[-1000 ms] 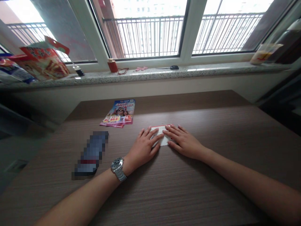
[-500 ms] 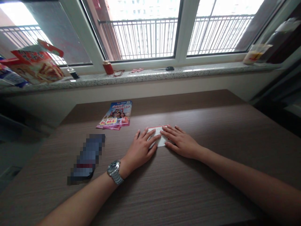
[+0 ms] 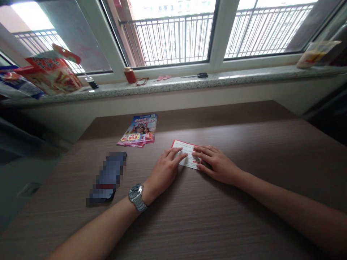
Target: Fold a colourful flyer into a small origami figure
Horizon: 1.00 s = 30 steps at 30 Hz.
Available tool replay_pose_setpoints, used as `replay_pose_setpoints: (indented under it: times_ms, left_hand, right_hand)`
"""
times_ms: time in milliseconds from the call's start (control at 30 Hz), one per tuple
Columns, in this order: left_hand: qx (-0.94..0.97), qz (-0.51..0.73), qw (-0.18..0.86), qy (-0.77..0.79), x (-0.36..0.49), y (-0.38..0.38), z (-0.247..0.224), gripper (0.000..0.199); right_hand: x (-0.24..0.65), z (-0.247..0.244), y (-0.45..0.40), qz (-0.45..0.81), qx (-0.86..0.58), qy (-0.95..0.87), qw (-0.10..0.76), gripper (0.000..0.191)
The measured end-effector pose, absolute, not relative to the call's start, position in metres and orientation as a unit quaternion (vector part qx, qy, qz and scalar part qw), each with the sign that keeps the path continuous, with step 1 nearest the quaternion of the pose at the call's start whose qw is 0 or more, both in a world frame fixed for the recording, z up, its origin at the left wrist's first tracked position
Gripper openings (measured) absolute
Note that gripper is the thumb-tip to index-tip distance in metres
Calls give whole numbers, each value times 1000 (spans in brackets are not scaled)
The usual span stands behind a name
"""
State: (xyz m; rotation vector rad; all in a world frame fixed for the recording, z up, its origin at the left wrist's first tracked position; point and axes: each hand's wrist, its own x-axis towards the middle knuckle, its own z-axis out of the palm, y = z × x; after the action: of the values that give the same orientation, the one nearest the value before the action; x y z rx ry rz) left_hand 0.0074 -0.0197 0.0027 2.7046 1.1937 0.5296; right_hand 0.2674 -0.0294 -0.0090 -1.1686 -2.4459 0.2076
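The white card [image 3: 189, 162] lies on the wooden table [image 3: 189, 216] between the two hands, its long axis running left to right with the right end slanted nearer the person and a red border along its far edge. Both the left hand [image 3: 165, 172] and the right hand [image 3: 221, 164] lie palm down, fingers loosely extended onto the card's ends; whether either pinches it, I cannot tell. Fingers hide parts of both ends, the print is too small to read, and the frame crops both forearms.
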Motion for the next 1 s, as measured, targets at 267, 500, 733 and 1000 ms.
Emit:
replay_pose_setpoints:
  times_ms: [267,500,733,1000]
  left_hand:
    - [901,174,93,388,8,-23,8,37]
    - [899,168,105,390,7,-22,8,54]
    - [899,175,109,386,8,-23,9,51]
    - [900,180,107,383,9,-25,10,43]
  right_hand:
    - [268,-11,-30,76,-425,-874,224,40]
    - [270,-11,-29,90,-418,-869,248,38]
    - [271,-11,-32,84,-407,-879,234,39]
    - [271,-13,-32,82,-397,-882,242,38]
